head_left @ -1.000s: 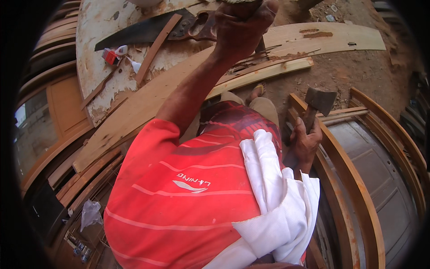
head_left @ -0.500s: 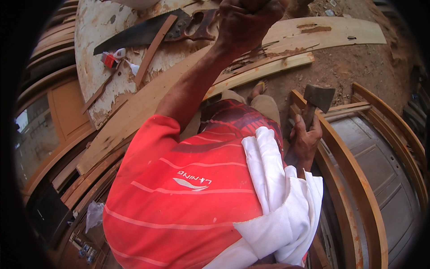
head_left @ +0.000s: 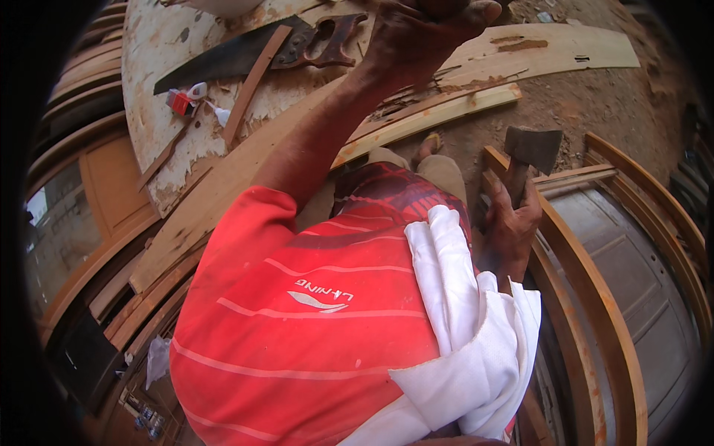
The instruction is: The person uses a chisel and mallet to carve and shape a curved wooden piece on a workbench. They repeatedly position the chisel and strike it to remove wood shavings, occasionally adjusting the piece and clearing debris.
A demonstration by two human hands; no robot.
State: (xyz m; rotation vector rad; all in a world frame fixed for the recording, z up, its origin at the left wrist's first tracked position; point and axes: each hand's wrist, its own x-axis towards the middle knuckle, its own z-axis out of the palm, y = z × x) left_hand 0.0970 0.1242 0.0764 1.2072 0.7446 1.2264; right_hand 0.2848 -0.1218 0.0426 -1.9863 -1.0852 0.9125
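My left hand (head_left: 424,33) is raised at the upper edge, its fingers curled round something dark that the frame cuts off, so I cannot make out what it is. In my right hand (head_left: 513,227) is a hatchet (head_left: 534,149), gripped by its short wooden handle just below the head. The hatchet's dark metal head points up, over bare ground beside a wooden frame. Beyond my left forearm a handsaw (head_left: 230,68) with a dark blade and wooden handle lies on a worn, peeling board (head_left: 167,134). A thin wooden strip (head_left: 256,85) lies across its blade.
A long plank (head_left: 193,212) and a pale batten (head_left: 446,115) run under my left arm. Near the saw lies a small red and white item (head_left: 182,100). Door frames (head_left: 595,297) lean on the right, stacked timber and a panelled door (head_left: 115,178) on the left. A white cloth (head_left: 476,357) hangs over me.
My left hand has shifted slightly right and up. The hatchet has risen and turned a little to the right, and the right fingers lie looser along its handle.
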